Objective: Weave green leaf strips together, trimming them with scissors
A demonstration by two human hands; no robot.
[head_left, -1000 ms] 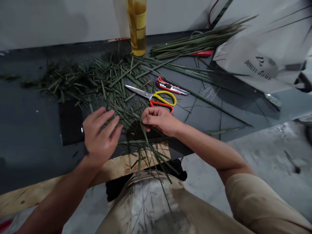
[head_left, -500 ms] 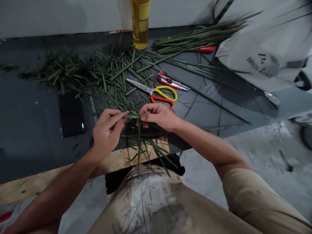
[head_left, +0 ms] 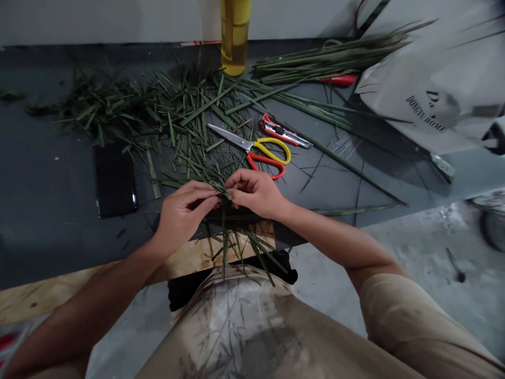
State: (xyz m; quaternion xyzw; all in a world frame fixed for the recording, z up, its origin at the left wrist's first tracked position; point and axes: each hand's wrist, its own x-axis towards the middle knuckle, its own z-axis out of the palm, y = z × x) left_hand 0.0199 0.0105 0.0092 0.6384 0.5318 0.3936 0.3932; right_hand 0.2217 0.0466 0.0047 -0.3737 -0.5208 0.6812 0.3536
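Note:
Green leaf strips (head_left: 225, 237) hang down between my hands, over the table's front edge. My left hand (head_left: 184, 211) pinches them from the left, thumb and fingers pressed together. From the right, my right hand (head_left: 256, 193) holds the same strips, its fingers curled and its fingertips almost touching those of my left hand. Just beyond my right hand lie scissors (head_left: 252, 147) with one yellow and one red handle. A red utility knife (head_left: 284, 131) rests behind them. The exact crossing of the strips is partly hidden by my fingertips.
Cut leaf pieces (head_left: 118, 102) are heaped across the dark table (head_left: 35, 210). A black phone (head_left: 114, 180) lies at left. At the back stand a yellow bottle (head_left: 235, 39) and, to its right, a bundle of long leaves (head_left: 315, 62). A white bag (head_left: 430, 100) is at right.
My left hand has moved right, bringing its fingertips up to my right hand's. The strip stretch that showed between them is now mostly covered. The whole view has shifted slightly.

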